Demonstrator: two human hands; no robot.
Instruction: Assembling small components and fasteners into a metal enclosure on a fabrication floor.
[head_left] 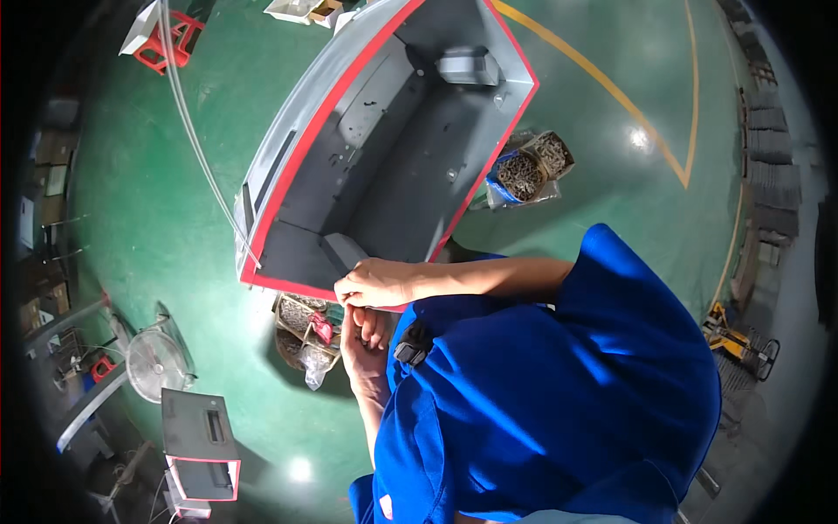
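At the near edge of the large, open, dark-grey metal cabinet (393,192) with red trim, my right hand (375,281) bends over the rim, fingertips drawn together; my left hand (362,349), fingers curled, is just below. I cannot tell what either grips. The cabinet's interior stretches beyond them.

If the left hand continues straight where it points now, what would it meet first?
The left hand points up the picture, so probably the right hand first, beside the red-rimmed grey box; whether they touch is unclear.
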